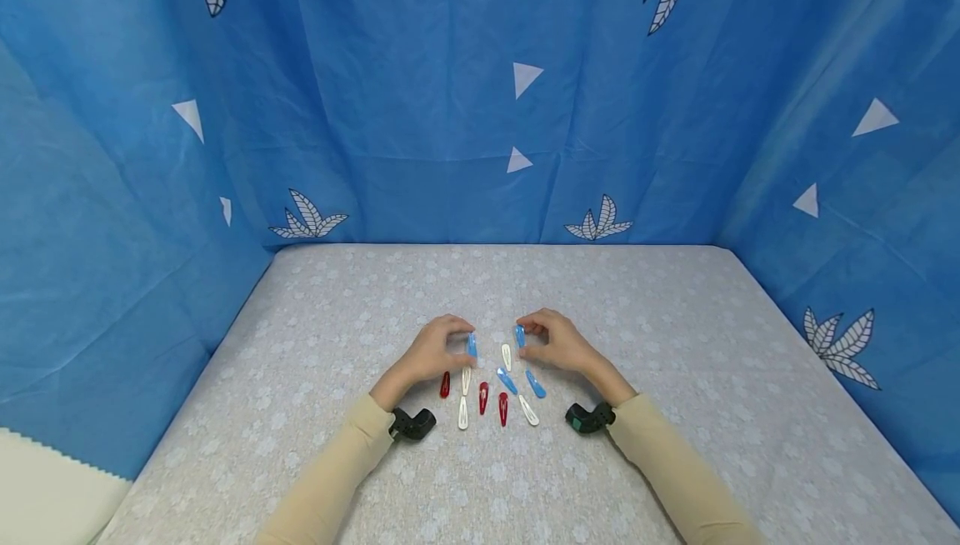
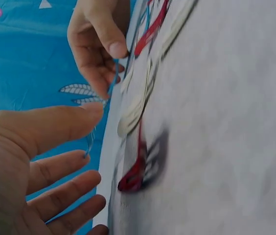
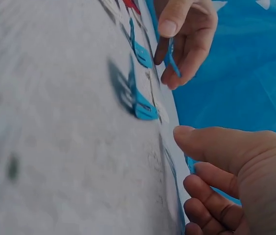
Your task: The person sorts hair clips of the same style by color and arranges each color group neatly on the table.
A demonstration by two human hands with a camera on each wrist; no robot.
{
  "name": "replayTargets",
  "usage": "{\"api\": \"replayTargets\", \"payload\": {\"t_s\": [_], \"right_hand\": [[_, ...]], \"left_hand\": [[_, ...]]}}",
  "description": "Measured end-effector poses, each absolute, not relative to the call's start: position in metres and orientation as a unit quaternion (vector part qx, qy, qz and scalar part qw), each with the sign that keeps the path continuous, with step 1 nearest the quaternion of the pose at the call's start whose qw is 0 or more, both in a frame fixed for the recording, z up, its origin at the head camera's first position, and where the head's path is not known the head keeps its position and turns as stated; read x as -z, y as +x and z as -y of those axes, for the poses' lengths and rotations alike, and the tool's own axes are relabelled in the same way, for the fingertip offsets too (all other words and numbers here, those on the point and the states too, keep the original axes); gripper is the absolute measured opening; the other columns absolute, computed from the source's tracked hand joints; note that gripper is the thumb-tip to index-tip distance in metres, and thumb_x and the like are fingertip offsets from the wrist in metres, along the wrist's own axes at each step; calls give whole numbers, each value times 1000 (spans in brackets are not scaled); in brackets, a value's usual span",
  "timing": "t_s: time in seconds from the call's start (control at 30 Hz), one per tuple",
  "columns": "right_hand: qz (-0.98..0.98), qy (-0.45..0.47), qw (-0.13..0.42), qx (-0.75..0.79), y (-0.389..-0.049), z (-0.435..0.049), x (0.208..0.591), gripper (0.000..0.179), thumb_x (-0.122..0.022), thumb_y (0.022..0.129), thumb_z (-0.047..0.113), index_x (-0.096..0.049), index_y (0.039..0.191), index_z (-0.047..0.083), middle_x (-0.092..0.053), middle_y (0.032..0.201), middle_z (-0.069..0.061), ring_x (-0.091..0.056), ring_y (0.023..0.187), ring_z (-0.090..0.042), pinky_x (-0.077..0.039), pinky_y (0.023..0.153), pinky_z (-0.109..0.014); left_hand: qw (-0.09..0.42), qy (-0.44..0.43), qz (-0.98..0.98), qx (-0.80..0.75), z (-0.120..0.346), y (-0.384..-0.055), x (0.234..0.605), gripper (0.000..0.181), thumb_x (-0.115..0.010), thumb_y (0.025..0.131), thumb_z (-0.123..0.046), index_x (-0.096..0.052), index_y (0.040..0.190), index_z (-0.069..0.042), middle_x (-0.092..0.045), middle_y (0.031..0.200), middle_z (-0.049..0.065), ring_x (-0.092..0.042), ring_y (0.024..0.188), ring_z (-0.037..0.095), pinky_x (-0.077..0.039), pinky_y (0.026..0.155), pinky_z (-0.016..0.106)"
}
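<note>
My left hand (image 1: 435,351) pinches a blue snap hair clip (image 1: 472,345) between thumb and fingertip. Across from it, my right hand (image 1: 558,343) holds another blue hair clip (image 1: 520,336) the same way; in the left wrist view this clip (image 2: 112,81) is seen edge-on. Between and below the hands lie loose hair clips. Two are blue, one at centre (image 1: 506,380) and one nearer the right hand (image 3: 145,108). Red clips (image 1: 483,397) and white clips (image 1: 462,412) lie around them. A white clip (image 1: 466,380) sits just under my left thumb, with a red clip (image 2: 133,178) beside it.
A pale flower-patterned cloth (image 1: 360,462) covers the table. Blue curtains (image 1: 450,95) with leaf and triangle prints hang behind and at both sides. A black camera mount (image 1: 412,424) is on my left wrist, another (image 1: 590,418) on my right.
</note>
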State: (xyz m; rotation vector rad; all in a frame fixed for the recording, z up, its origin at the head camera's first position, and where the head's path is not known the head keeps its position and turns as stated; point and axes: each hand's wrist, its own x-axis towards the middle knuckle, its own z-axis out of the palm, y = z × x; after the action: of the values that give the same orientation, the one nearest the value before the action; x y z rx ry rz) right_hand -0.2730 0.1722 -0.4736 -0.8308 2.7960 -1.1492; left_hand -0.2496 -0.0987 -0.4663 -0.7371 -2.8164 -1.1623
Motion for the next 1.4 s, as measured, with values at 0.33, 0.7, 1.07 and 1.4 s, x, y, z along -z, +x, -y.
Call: {"api": "replayTargets", "payload": {"t_s": [0.33, 0.7, 1.07, 1.4], "right_hand": [[-893, -262, 12, 367, -290, -167, 452, 48, -78, 81, 11, -63, 125, -1, -65, 103, -10, -58, 95, -23, -51, 83, -38], [-894, -225, 57, 384, -320, -133, 429, 48, -76, 84, 14, -62, 128, 1, -65, 110, -13, -57, 101, -28, -50, 87, -41], [-887, -212, 107, 396, -337, -96, 436, 49, -78, 83, 14, -62, 129, 3, -65, 112, -11, -59, 101, -24, -53, 83, -36], [-888, -211, 135, 385, -340, -83, 453, 45, -80, 81, 15, -65, 123, 4, -65, 98, -4, -58, 84, -15, -51, 71, -26]], "left_hand": [[4, -221, 902, 370, 115, -264, 453, 50, -80, 81, -20, -64, 125, -1, -64, 125, 15, -58, 119, 35, -48, 101, 50], [-34, -174, 902, 394, 128, -292, 438, 53, -78, 84, -20, -61, 131, -4, -57, 136, 16, -51, 127, 37, -45, 104, 55], [-41, -174, 899, 399, 129, -313, 448, 54, -80, 80, -21, -63, 129, -4, -56, 137, 19, -49, 130, 40, -39, 110, 56], [-33, -184, 899, 395, 130, -316, 464, 53, -82, 78, -21, -66, 125, -3, -50, 144, 22, -40, 137, 43, -28, 115, 61]]}}
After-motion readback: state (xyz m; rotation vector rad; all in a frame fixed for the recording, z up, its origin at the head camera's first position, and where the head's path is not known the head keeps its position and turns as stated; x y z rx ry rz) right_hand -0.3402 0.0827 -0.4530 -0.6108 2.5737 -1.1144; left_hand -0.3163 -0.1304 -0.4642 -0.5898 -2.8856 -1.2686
